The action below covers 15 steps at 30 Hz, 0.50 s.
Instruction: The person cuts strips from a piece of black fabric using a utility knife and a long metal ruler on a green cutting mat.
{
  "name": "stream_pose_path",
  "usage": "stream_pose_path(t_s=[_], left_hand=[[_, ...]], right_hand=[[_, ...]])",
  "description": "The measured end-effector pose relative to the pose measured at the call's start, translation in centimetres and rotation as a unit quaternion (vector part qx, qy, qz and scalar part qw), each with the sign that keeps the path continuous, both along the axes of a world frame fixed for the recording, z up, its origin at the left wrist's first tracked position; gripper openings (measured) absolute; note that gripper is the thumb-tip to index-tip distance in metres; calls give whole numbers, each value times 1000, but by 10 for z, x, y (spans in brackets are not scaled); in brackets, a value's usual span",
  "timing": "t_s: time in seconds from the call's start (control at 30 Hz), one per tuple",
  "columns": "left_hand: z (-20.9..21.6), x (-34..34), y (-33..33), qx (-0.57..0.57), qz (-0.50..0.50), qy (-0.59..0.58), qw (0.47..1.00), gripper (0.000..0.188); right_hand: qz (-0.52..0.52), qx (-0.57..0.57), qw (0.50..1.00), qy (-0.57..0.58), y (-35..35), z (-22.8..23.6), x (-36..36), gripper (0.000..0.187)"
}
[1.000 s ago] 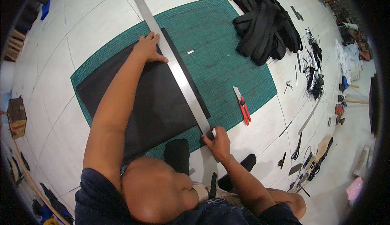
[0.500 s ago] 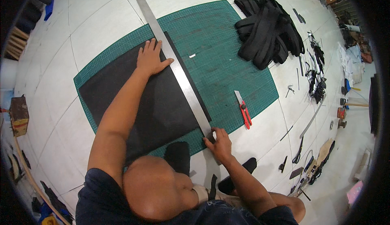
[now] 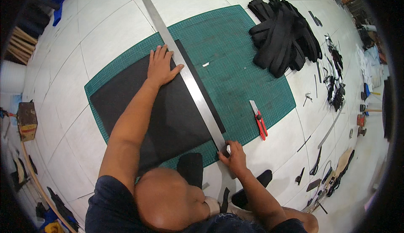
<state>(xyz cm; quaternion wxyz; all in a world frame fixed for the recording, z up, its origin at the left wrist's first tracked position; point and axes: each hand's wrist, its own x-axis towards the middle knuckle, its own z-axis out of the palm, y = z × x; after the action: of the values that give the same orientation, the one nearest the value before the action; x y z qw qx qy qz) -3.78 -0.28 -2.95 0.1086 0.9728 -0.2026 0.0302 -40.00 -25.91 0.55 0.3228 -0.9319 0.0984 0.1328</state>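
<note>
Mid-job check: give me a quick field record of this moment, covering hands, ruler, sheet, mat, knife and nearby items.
left hand: flat on the black sheet, fingers against the ruler
right hand: at the near end of the ruler, something small at its fingertips
ruler: long metal, lying diagonally along the sheet's right edge
mat: green, gridded, on tiled floor
knife: red, lying unheld on the mat
straps: black pile, beyond the mat

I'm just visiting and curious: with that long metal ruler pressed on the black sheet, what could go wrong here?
The ruler is long and pinned only by the left hand near its middle and the right hand at its near end, so the far end might pivot off line. The black sheet could creep on the green mat. The red knife lies open near the right hand.
</note>
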Motion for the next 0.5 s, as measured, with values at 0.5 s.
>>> stream_pose_path(t_s=[0.5], left_hand=[[-24, 1, 12, -67, 13, -32, 997, 58]], right_hand=[[-76, 231, 970, -20, 18, -11, 260, 45]])
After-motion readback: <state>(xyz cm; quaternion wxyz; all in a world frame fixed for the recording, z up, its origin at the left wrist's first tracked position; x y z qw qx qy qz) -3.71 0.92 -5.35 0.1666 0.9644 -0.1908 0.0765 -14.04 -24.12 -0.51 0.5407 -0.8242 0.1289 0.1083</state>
